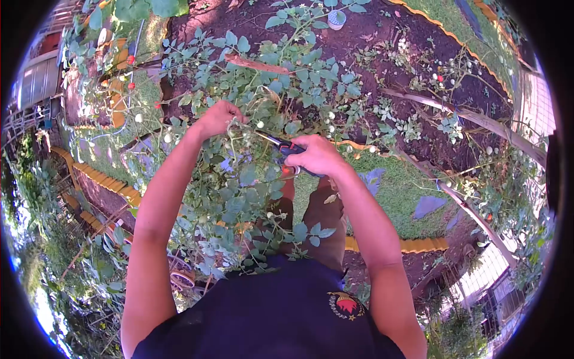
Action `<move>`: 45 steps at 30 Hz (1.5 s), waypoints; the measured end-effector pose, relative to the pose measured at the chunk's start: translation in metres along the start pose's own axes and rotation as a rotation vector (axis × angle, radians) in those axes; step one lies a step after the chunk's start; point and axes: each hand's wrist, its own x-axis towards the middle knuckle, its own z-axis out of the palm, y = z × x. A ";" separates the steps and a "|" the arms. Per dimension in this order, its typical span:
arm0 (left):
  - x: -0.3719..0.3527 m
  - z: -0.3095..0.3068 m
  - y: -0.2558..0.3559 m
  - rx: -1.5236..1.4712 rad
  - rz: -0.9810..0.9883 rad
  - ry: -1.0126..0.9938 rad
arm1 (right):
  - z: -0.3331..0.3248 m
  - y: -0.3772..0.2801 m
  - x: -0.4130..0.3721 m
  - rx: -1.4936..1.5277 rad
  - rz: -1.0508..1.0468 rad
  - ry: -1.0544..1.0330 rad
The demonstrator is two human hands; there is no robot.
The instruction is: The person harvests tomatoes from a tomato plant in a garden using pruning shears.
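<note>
My left hand has its fingers pinched on a stem of the leafy tomato plant in front of me. My right hand is wrapped round the dark, red-trimmed handles of a pair of garden snips. Their narrow blades point up and left, close to the stems beside my left fingertips. A small pale green tomato hangs just above the blade tips. More green tomatoes hang to the right of the plant, above my right hand.
A wooden pole slants across the bed at right, with another pole lower down. Yellow edging borders grass. Red tomatoes hang at upper left. A light cup-like object lies on the soil.
</note>
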 end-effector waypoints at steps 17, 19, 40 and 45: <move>0.000 -0.007 -0.003 0.116 0.011 -0.007 | -0.009 -0.016 0.076 -0.009 -0.083 -0.376; 0.001 -0.006 0.000 0.150 0.023 -0.018 | -0.007 -0.016 0.080 -0.016 -0.094 -0.378; -0.032 -0.026 0.010 -0.151 -0.007 0.189 | -0.023 0.023 0.028 0.188 -0.077 -0.171; -0.057 -0.040 0.003 -0.242 0.033 0.176 | -0.038 0.052 -0.016 0.314 0.022 -0.142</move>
